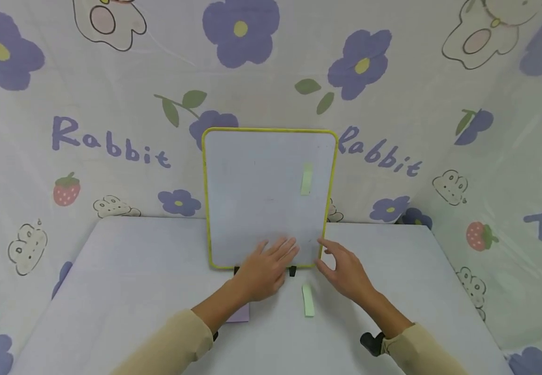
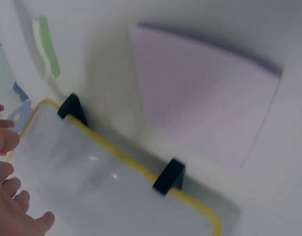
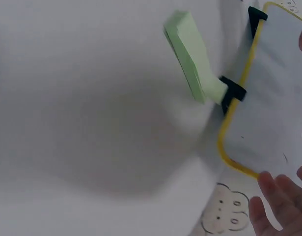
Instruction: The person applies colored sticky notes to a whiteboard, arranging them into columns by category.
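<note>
Two bare hands reach to the lower part of a small whiteboard, which stands upright toward the far side of a white table, before a printed cloth. Two black feet grip the bottom edge of its yellow frame; they presumably keep the thin panel on edge, so that its face is turned to the person.

The left hand lies across the lower middle of the board, fingers extended and spread, grasping nothing; such a flat pose would suit steadying the panel, though whether the fingertips touch it cannot be told. The right hand is at the lower right edge, thumb and fingers parted and loosely bent, likewise holding nothing; contact with the frame is uncertain.

One pale green strip is on the upper right of the board, lengthwise up and down, probably held by its own adhesive. A pad of green slips lies on the table in front of the board, between the forearms, and a purple pad lies farther left, partly hidden by the left arm in the head view. Both are apparently placed for easy reach.
</note>
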Demonstrator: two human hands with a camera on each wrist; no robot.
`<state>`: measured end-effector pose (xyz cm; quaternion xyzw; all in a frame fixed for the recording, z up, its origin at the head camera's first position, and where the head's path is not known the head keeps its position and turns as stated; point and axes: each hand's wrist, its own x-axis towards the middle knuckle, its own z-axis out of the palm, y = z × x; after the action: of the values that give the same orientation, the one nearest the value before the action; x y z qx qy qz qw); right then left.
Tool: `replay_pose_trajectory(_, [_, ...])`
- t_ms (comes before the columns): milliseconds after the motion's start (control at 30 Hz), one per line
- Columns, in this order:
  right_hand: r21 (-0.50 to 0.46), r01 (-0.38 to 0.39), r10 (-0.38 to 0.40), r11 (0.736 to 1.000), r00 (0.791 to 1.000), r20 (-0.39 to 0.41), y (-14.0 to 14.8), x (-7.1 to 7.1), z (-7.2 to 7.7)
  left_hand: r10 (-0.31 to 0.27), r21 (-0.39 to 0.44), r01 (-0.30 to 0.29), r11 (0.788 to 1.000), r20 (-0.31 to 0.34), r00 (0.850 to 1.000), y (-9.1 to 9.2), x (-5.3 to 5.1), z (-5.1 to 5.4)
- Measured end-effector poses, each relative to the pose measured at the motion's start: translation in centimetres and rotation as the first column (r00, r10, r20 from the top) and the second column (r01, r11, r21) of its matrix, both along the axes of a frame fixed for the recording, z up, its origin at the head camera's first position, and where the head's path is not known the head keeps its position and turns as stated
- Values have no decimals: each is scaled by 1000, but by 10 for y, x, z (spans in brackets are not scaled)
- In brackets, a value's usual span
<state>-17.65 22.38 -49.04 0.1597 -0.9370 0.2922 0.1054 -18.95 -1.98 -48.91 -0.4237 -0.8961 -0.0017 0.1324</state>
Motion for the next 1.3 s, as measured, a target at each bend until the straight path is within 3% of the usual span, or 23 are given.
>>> replay_pose_trajectory(133, [-128, 38, -24, 991, 993, 115, -1, 9, -17, -42, -3, 42, 999, 93, 995, 4, 10, -21])
replay_pose_trajectory(267, [-183, 109, -69, 977, 975, 211, -2, 16, -30, -66, -44, 73, 996, 140, 988, 9, 19, -38])
replay_pose_trajectory(500, [-236, 182, -97, 955, 939, 330, -5, 25, -45, -91, -123, 114, 986, 181, 979, 14, 34, -53])
replay_pose_trajectory(733, [-274, 191, -88, 943, 933, 348, -8, 33, -62, -107, -132, 134, 982, 194, 975, 19, 43, -62])
replay_pose_trajectory(933, [-296, 152, -48, 943, 942, 332, -14, 38, -68, -98, -145, 121, 982, 154, 983, 18, 47, -69])
replay_pose_trajectory(1300, [-258, 164, -80, 952, 948, 308, -16, 40, -70, -110, -126, 132, 983, 169, 979, 17, 47, -68])
